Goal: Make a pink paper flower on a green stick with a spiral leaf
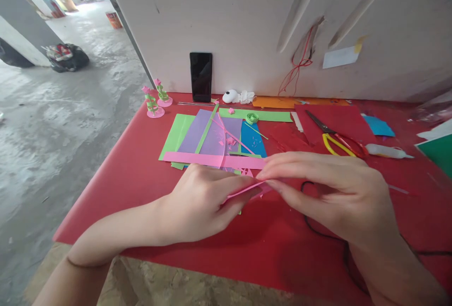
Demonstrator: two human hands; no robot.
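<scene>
My left hand [208, 197] pinches a piece of pink paper [243, 191] between thumb and fingers, above the red table. From the other side my right hand [332, 188] grips the same paper, its thumb and fingertips meeting at the paper's right end. Much of the paper is hidden by my fingers. Just behind the hands lies a wide pink paper strip [215, 159], across sheets of purple paper [197, 132], green paper [174, 134] and blue paper [256, 141]. Small pink scraps and a folded pink star [231, 141] rest on the sheets.
Scissors [334, 136] and a glue bottle [386, 151] lie at right on the red table [116, 179]. A black phone [201, 76] leans on the white panel at the back. Two small paper ornaments [154, 108] stand at the left edge. A black cord [323, 234] runs under my right hand.
</scene>
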